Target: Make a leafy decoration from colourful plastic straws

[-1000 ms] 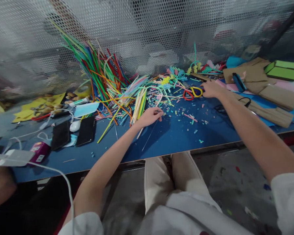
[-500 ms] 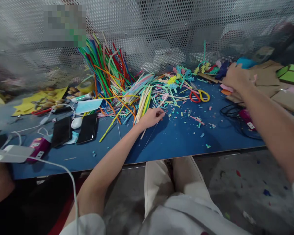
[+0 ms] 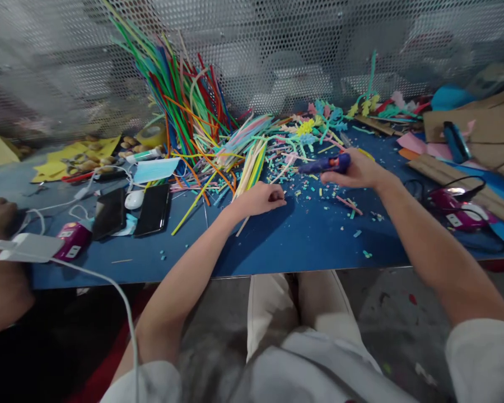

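Note:
My right hand (image 3: 355, 170) is closed around a dark blue glue gun (image 3: 322, 165) with an orange trigger. Its nozzle points left, above the scattered clippings, toward a small pink piece (image 3: 292, 159). My left hand (image 3: 261, 200) rests near the table's middle, thumb and fingers curled into a pinch; what lies between them is hidden. A bundle of cream and yellow pipe cleaners (image 3: 254, 162) lies just behind that hand. One thin pale strip (image 3: 242, 226) shows below the left wrist.
Upright colored pipe cleaners (image 3: 180, 106) lean on the perforated metal screen (image 3: 277, 33). Two phones (image 3: 152, 210), a white mouse (image 3: 134, 200) and a purple power strip (image 3: 73, 240) lie left, near another person's arm (image 3: 2, 268). Cardboard (image 3: 453, 126) and a corded purple box (image 3: 460, 208) are right.
My right hand has come leftward from the cardboard side, now with the glue gun in it. My left hand keeps its pinch at nearly the same spot. The view has shifted slightly.

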Available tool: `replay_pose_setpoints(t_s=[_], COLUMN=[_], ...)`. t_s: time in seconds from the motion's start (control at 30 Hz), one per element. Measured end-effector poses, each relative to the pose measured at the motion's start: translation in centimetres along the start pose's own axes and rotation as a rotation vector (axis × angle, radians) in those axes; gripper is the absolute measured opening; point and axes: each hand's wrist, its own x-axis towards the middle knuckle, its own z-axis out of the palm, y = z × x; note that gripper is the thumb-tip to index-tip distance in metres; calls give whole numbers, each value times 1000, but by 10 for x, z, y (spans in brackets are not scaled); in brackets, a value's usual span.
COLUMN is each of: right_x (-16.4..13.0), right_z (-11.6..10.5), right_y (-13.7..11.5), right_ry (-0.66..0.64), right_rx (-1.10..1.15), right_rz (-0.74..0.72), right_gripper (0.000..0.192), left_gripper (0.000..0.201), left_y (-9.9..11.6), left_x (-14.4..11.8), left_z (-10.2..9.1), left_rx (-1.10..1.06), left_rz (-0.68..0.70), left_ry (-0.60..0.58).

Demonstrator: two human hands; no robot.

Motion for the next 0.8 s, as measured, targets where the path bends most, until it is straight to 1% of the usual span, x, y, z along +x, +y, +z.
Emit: replay_pose_setpoints(t_s=[0.1,0.17,0.23,0.33,0.43,0.6,0.7,0.8], right_x=[-1,-3,-4,-6,-8,-10,-7,-4], right_z=[16,21,23,25,24,21,22,24], right_y=[4,6,6,6,7,4,0,-1], right_ry=[-81,-149,-189,-190,-153,-95,-102,-124], right_rx=[-94,-95,-88,-94,-89,-98,-175,-240], right_rz=[-35,-24,-6,3,2,-19,-47,-63], right_gripper=[62,62,62,63,63,60,58,61], left_gripper=[23,23,22,18,16,19,20,20], left_y=[-1,-1,0,1,1,-1,-2,-3], left_x=[2,3,3,0,-3,-3,-1,0], left_z=[1,2,0,-5,-10,-9,-5,-3], left_rx=[38,51,53,39,33,97,95,85], left_rz=[21,29,38,59,70,65,77,99], left_ry=[-19,-30,-42,-75,-101,-53,-37,-27])
